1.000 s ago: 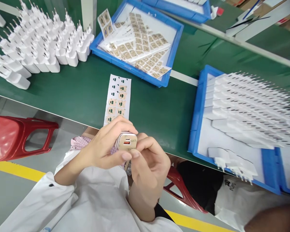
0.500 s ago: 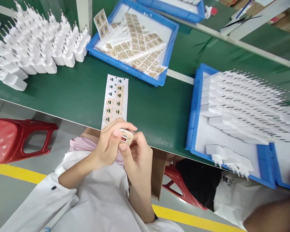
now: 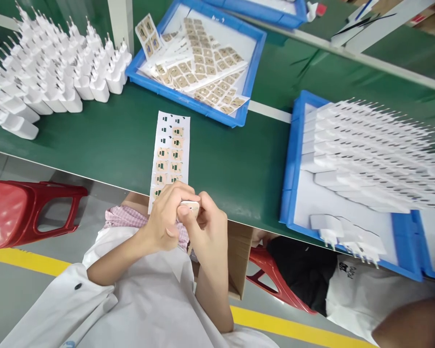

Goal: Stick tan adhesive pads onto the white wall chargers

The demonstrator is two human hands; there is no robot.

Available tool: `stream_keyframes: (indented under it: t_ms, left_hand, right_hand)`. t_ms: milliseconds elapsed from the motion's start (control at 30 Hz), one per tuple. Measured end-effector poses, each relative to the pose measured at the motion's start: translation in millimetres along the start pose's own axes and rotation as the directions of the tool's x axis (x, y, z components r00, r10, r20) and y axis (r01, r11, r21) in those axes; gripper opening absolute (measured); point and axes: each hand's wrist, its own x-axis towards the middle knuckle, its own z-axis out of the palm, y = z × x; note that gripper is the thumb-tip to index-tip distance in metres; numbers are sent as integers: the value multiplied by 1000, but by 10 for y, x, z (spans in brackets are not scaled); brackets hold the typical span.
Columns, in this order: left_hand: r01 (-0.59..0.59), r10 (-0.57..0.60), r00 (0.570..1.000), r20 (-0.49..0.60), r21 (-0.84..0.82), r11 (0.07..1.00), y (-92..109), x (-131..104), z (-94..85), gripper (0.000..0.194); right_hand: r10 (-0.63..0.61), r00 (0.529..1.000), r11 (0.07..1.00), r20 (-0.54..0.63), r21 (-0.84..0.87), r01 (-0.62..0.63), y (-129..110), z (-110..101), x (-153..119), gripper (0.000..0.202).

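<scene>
Both hands are closed around one small white charger (image 3: pixel 192 207) with a beige sticker on its end face, above the bench's front edge. My left hand (image 3: pixel 166 215) wraps it from the left, fingers over the top. My right hand (image 3: pixel 208 224) grips it from the right, its thumb pressed on the sticker face. The charger's ports are largely covered by that thumb. Just beyond my left fingers lies a white sticker sheet (image 3: pixel 169 130) with beige stickers in two columns; several places near its far end are bare. My left hand overlaps its near end.
Many white chargers (image 3: pixel 68 96) stand prongs-up at the left. A blue tray (image 3: pixel 188 99) of sticker sheets lies behind; another blue tray (image 3: pixel 287 193) holds rows of chargers at right. A red stool (image 3: pixel 63 203) stands left, and a person's dark clothing (image 3: pixel 299 270) shows at right.
My right thumb has moved over the charger's end face, covering the ports that showed before. My left thumb has come off that face and dropped lower.
</scene>
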Motion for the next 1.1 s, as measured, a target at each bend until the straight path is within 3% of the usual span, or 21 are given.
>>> stream_keyframes:
  t_ms: [100, 200, 400, 567, 767, 833, 967, 1100]
  left_hand:
    - [-106, 107, 994, 0, 35, 994, 8, 18, 23, 74]
    - [-135, 135, 991, -8, 16, 991, 15, 28, 32, 72]
    - [22, -21, 1000, 15, -59, 998, 45, 4, 23, 72]
    - [126, -119, 991, 56, -128, 984, 88, 20, -7, 75]
    - [167, -159, 985, 61, -178, 970, 171, 59, -67, 34]
    - [231, -224, 973, 55, -207, 951, 184, 69, -77, 34]
    - [321, -317, 947, 58, -231, 918, 178, 64, -66, 40]
    - [312, -305, 950, 69, -164, 936, 180, 45, -57, 45]
  right_hand:
    - [-10, 998, 999, -62, 37, 12, -39, 16, -27, 52]
    - [-30, 993, 999, -113, 26, 33, -43, 29, -39, 53]
    - [-4, 996, 998, -89, 65, 10, 21, 2, -11, 54]
    - [-15, 999, 993, 39, 122, 10, 16, -95, -38, 49]
    - [-90, 979, 992, 183, 108, 71, -34, -222, -62, 38]
    - [-109, 970, 987, 218, 141, 79, -25, -233, -53, 32]
    - [-77, 974, 982, 214, 185, 37, 6, -194, -53, 25]
    - [-52, 989, 984, 140, 174, 27, 23, -152, -74, 24]
